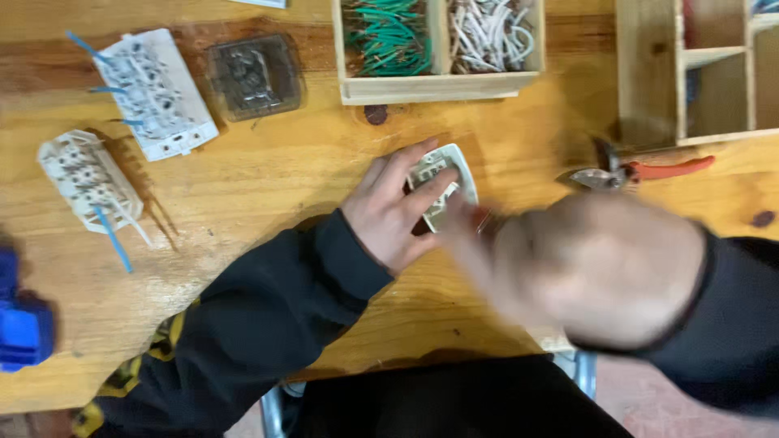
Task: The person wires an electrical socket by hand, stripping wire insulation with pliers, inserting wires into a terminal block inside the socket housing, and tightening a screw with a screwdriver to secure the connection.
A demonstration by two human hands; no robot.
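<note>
Holding a socket plate steady on the bench

Pinching a white plastic socket plate [442, 182] by its rim, the left hand [393, 212] keeps it on the wooden table [268, 174]. The right hand [584, 272] is blurred; its grip cannot be told. The plate looks light, rigid, smooth, best held by its edges. Orange-handled pliers [637, 172] lie nearby.

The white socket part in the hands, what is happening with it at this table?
A person's left hand holds a white socket module down on the wooden table. The right hand, blurred, is at its near edge. Two similar modules with blue wires lie to the left, pliers to the right, and a box of wire pieces behind.
</note>
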